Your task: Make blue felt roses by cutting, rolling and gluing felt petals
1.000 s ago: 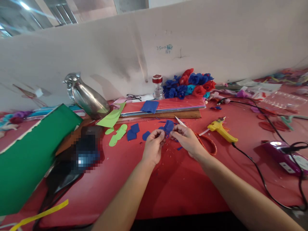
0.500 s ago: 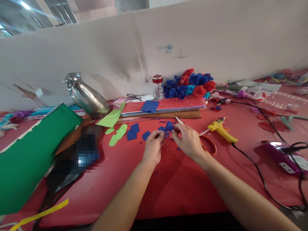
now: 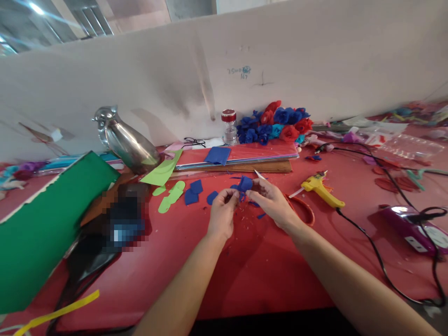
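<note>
Hands pinching blue paper piece (image 3: 244, 184) | left hand (image 3: 221, 215) fingertips closed on it | right hand (image 3: 273, 203) likewise | above red table (image 3: 245, 275)

Blue handwriting (image 3: 239, 71) stands on the pale partition wall (image 3: 315, 56) at the back edge of the table, above the red-capped jar (image 3: 229, 126). It seems to read "2500" with "167" beneath, though the strokes are small and smeared. A dark pen mark like a cross (image 3: 262, 80) sits just to its right. No other writing can be read.
</note>
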Action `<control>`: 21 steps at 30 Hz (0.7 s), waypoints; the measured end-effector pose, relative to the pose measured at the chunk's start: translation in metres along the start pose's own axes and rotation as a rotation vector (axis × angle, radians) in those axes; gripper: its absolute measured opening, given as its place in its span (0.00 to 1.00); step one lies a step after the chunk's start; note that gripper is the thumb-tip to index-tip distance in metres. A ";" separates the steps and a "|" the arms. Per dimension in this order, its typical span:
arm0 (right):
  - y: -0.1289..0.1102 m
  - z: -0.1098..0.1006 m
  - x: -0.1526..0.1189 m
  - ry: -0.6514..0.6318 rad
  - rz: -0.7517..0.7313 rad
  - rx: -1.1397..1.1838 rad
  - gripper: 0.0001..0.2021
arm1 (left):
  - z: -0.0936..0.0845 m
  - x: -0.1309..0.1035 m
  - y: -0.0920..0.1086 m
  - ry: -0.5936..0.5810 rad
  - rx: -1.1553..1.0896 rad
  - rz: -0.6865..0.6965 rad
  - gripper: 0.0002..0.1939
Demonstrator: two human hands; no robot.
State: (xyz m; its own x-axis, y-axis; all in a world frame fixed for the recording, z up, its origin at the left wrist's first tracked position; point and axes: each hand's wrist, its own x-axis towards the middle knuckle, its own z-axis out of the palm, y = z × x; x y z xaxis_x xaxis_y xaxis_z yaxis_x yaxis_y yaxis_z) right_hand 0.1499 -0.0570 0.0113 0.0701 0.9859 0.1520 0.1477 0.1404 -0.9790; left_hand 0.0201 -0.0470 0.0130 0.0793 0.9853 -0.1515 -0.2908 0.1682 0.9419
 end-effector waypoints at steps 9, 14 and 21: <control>-0.003 0.001 0.003 0.041 0.092 0.075 0.11 | -0.004 0.003 -0.004 -0.009 0.047 0.042 0.10; -0.004 0.001 0.002 0.045 0.120 0.116 0.11 | -0.004 0.002 -0.002 -0.059 0.116 0.022 0.09; -0.003 0.001 0.004 0.035 0.104 0.205 0.11 | -0.004 0.004 -0.004 -0.020 0.189 0.072 0.09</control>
State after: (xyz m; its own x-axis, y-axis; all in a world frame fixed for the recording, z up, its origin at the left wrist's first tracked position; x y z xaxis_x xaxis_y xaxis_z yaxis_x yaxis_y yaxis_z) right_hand 0.1485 -0.0531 0.0147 0.1092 0.9928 0.0499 -0.0654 0.0572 -0.9962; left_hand 0.0173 -0.0437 0.0076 0.0839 0.9935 -0.0772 -0.1128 0.0864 0.9899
